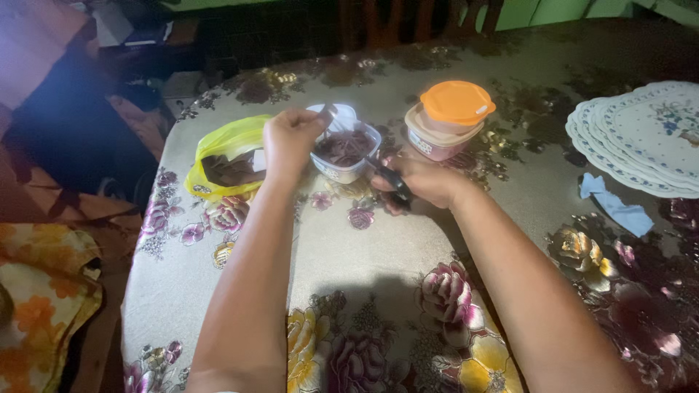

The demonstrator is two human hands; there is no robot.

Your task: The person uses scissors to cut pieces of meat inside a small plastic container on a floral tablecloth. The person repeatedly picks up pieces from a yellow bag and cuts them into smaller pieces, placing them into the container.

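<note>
Holding scissors (393, 180), yellow bag (226, 145) left, orange-lidded tub (453, 116) right

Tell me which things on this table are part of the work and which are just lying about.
In use: left hand, right hand, black-handled scissors, open clear plastic tub of brownish pieces, yellow plastic bag.
Lying about: orange-lidded plastic container, stack of white floral placemats, crumpled blue scrap.

Single head view — downward, close over table (349, 240)
</note>
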